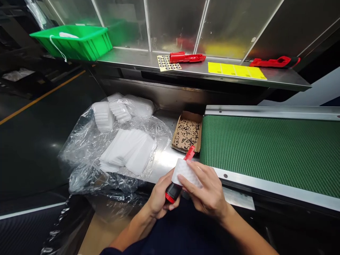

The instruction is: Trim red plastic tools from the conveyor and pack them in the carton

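Observation:
My left hand (162, 194) is wrapped round a red and black plastic part (174, 192) that looks like a tool body, its red tip pointing away from me. A white foam sleeve or sheet (186, 171) covers the part's middle; whether it is a pouch or a wrapped sheet I cannot tell. Fingers of my right hand (208, 186) press on the foam, thumb and fingertips on its upper face. Just beyond the red tip lies a shallow cardboard box (187, 132) strewn with small black pieces. Stacks of white foam pieces (127, 150) rest on clear plastic film at the left.
A green conveyor belt (268, 148) with metal rails runs to the right. On the raised metal shelf (132, 58) stand a green bin (92, 46), a sheet of round stickers (166, 65), a red plastic part (187, 57), yellow labels (236, 70) and a red and black part (276, 62).

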Available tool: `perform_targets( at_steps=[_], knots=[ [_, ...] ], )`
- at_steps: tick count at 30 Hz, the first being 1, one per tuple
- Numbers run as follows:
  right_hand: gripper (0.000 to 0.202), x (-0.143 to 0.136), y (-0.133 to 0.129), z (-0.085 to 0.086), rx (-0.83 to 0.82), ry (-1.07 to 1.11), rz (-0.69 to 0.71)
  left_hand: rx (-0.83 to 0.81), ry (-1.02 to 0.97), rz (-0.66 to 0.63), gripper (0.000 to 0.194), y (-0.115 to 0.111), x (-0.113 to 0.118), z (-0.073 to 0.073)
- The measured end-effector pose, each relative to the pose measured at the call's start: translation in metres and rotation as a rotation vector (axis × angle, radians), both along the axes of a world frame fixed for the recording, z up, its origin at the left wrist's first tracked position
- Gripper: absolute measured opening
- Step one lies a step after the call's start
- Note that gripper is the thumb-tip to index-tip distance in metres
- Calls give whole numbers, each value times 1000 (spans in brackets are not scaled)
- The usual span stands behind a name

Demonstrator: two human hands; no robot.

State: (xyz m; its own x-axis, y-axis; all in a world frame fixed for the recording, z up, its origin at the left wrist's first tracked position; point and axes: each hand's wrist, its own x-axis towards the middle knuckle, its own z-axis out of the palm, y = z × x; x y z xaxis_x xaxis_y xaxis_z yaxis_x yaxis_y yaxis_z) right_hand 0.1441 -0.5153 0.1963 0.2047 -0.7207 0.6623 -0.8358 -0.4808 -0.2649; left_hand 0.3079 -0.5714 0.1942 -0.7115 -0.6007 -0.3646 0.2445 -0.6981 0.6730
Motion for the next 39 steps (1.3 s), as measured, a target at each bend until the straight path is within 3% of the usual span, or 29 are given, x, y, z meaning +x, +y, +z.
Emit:
perform_targets(
  at_steps=[2, 7, 9, 11, 14, 18, 21, 25, 28, 30, 34, 36, 39],
  knots=[
    [48, -11, -6, -3, -36, 52, -98, 21, 28, -41, 65, 1, 3, -2],
    [32, -37, -24, -10, -93, 230, -509, 92, 71, -110, 69, 0, 11, -4],
    [33, -38, -25, -10, -97, 213, -562, 70, 40, -86, 72, -1, 11, -4],
    [40, -30, -21, -7, -113, 133, -497, 28, -21, -39, 76, -3, 10, -4],
    [47, -9, -9, -4, -131, 27, -246, -26, -107, 10, 78, -5, 8, -4],
    [33, 11, 1, -7, -67, 25, 3, -74, -123, 19, 73, -6, 8, -5],
    [33, 6, 0, -11, -42, 38, -16, -81, -91, -51, 74, -8, 15, -6],
    [40, -1, -12, -19, -2, 65, -291, -61, -113, -125, 76, -10, 34, -7],
    [38, 14, -29, -47, 75, -105, -391, -83, -189, -89, 76, -14, 54, -7],
    [37, 31, -41, -79, 177, -222, -418, -110, -232, -31, 76, -19, 69, -8],
    [42, 53, -55, -150, 422, -210, -514, -158, -216, 49, 75, -26, 96, -11],
    [41, 47, -54, -176, 472, -184, -521, -177, -200, 80, 74, -26, 104, -11],
    [41, 22, -50, -202, 538, -129, -517, -189, -189, 117, 70, -24, 108, -9]
  ],
)
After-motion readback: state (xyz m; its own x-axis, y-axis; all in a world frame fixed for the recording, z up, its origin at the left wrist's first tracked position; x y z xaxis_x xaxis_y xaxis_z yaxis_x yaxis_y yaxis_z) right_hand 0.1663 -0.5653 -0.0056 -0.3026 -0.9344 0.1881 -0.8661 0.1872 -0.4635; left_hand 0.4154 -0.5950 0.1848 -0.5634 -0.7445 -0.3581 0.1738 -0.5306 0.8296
